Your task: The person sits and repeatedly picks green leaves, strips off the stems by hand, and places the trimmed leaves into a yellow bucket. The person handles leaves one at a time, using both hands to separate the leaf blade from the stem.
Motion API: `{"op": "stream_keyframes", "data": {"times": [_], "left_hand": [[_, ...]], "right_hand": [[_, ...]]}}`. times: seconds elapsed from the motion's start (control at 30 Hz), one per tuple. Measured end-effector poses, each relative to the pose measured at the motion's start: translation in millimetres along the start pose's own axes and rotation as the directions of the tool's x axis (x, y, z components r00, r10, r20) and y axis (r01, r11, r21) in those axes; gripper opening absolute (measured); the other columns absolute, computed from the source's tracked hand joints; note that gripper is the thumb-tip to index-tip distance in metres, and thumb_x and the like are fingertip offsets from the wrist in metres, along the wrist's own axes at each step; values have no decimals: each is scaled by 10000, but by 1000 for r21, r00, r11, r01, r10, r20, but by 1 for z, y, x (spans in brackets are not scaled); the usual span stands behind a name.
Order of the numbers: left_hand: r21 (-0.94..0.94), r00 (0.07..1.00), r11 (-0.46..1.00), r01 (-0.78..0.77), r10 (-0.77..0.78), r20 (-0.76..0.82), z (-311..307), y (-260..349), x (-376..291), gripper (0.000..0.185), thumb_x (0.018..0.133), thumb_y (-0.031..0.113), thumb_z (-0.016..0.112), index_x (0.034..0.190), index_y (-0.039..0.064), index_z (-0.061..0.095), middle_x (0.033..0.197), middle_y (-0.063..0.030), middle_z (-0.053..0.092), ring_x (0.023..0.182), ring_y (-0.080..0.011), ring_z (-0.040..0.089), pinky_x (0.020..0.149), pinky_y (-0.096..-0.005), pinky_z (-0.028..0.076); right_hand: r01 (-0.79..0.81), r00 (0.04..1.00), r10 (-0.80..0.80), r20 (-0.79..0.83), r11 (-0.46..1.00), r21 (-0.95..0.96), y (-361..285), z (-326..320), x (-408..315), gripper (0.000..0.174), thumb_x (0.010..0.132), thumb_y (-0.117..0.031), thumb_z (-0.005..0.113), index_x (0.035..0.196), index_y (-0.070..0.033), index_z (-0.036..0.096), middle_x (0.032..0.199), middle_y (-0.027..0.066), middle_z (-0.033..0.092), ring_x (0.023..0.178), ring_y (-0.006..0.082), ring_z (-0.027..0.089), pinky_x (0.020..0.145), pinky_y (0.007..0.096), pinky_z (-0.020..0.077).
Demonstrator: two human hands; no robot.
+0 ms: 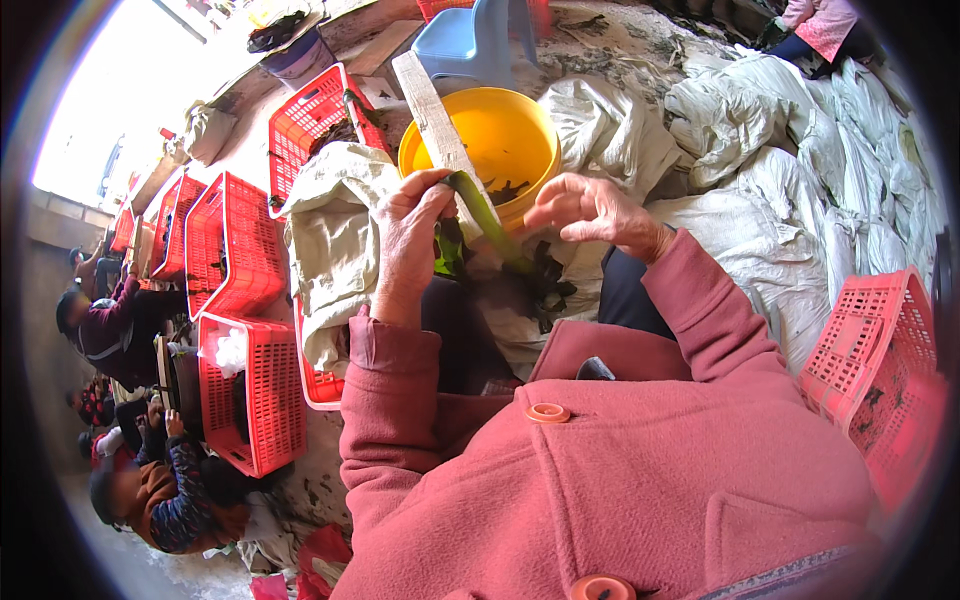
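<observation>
My left hand pinches the upper end of a flat green strip, which looks like kelp. From there the strip slants down to the right, its lower part blurred. My right hand hovers beside the strip with its fingers apart, blurred at the tips, and I see nothing in it. Just beyond both hands stands a yellow plastic tub with some dark scraps inside. A wooden board lies across the tub's left side. Dark leafy pieces hang or lie between my knees; which, I cannot tell.
Red plastic crates line the left, one partly under a cream cloth sack. Another red crate is at right. White woven sacks spread over the right side. A blue plastic chair stands beyond the tub. Several people sit at left.
</observation>
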State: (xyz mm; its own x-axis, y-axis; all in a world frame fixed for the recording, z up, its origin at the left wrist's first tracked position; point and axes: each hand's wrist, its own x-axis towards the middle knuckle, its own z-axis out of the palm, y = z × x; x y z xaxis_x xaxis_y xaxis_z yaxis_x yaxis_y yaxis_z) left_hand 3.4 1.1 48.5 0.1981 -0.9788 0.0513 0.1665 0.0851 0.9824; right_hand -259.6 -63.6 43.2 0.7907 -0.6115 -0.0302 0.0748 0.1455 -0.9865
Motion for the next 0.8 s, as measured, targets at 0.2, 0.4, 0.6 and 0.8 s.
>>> {"op": "stream_keyframes", "data": {"times": [0.2, 0.4, 0.6, 0.8], "left_hand": [[237, 988, 968, -77, 43, 145, 27, 2, 0, 169, 873, -3, 642, 1015, -28, 729, 788, 33, 581, 686, -37, 529, 636, -200, 429], [-31, 976, 997, 68, -60, 207, 21, -14, -4, 310, 911, -7, 598, 1219, 1, 561, 998, -50, 656, 863, -109, 630, 780, -236, 518], [259, 942, 960, 109, -183, 281, 15, -38, -19, 377, 843, 64, 712, 1208, 9, 637, 1167, -66, 645, 923, -102, 624, 805, -250, 503], [313, 950, 950, -18, -81, 302, 22, -64, -14, 351, 859, 78, 713, 1193, -12, 652, 984, -50, 699, 861, -106, 647, 772, -243, 512]], "right_hand": [[158, 973, -197, -118, 948, -275, -11, 18, 27, 451, 867, -178, 758, 1246, 2, 594, 1166, 101, 650, 1036, 134, 629, 942, 303, 503], [131, 975, -162, -155, 972, -194, -10, 40, 44, 237, 916, -23, 677, 1149, 19, 665, 848, 22, 725, 685, 91, 653, 641, 212, 526], [116, 957, -170, -236, 968, -223, -17, 22, 27, 113, 938, -75, 672, 1014, -2, 714, 818, 17, 693, 665, 65, 636, 629, 213, 551], [111, 953, -147, -264, 983, -147, -22, 19, 21, 132, 942, -139, 687, 1022, -40, 723, 832, 10, 707, 676, 49, 640, 627, 182, 541]]}}
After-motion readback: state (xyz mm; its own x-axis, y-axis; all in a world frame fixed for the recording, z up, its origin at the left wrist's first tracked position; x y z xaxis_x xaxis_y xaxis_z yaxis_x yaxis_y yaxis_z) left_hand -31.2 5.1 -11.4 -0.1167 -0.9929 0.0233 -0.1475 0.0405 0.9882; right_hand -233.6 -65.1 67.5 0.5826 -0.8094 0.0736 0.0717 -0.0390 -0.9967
